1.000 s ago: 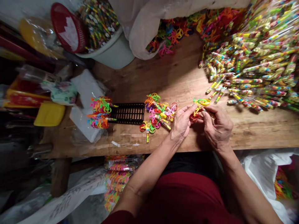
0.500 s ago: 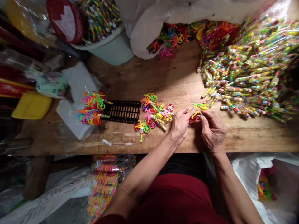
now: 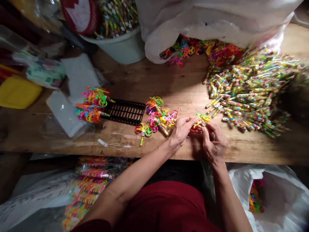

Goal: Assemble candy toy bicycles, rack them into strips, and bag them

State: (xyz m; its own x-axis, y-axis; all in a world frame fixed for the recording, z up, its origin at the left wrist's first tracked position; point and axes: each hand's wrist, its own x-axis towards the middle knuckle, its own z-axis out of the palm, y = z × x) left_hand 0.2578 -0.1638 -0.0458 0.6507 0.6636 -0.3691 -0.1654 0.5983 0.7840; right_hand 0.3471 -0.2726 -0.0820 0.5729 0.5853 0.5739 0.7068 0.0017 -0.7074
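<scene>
Pinching a small toy [image 3: 204, 118] of yellow, green and red between the fingertips of the left hand [image 3: 181, 129] and the right hand [image 3: 214, 142], near the front edge of the desk [image 3: 178, 82]. Just left of the left hand, a heap of bright toys [image 3: 157, 118]. Farther left, a black rack [image 3: 125, 111] with bunches of toys [image 3: 91, 112] at one end. Past the right hand, toward the back edge, a big pile of shiny sticks [image 3: 248, 93].
</scene>
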